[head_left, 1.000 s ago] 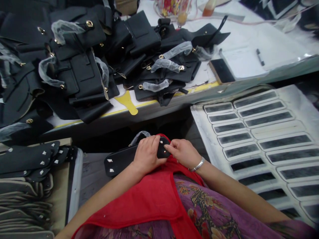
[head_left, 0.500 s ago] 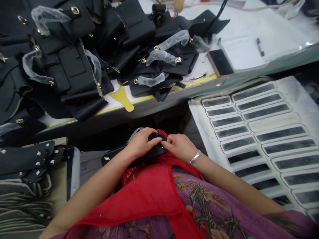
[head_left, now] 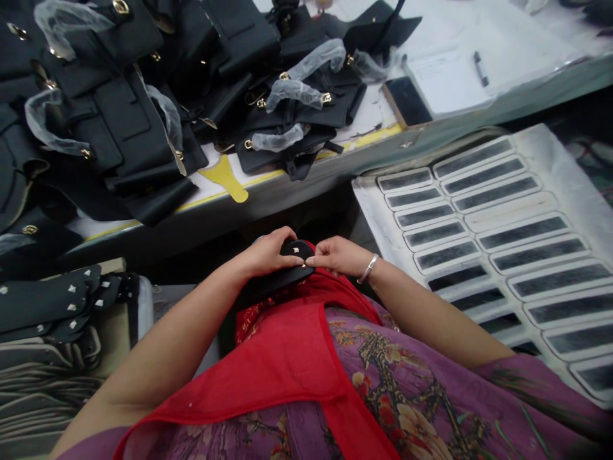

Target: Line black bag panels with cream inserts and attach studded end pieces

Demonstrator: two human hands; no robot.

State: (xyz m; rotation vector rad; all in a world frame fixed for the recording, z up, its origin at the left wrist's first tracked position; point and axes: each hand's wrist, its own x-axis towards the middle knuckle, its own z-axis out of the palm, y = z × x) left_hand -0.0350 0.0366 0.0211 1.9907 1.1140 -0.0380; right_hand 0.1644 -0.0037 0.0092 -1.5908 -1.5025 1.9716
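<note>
Mostly beneath left hand (head_left: 265, 254) and right hand (head_left: 336, 255), a studded black panel (head_left: 290, 277).

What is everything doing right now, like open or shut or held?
Left hand: gripping the black panel.
Right hand: fingers pinching the panel's end.
Black panel: held over the lap, studs up.
Bags: piled, handles plastic-wrapped.
Phone: lying flat, screen dark.
Pen: lying on paper.

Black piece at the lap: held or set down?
Held: left hand wraps over the black piece, right hand pinches its studded end.
</note>
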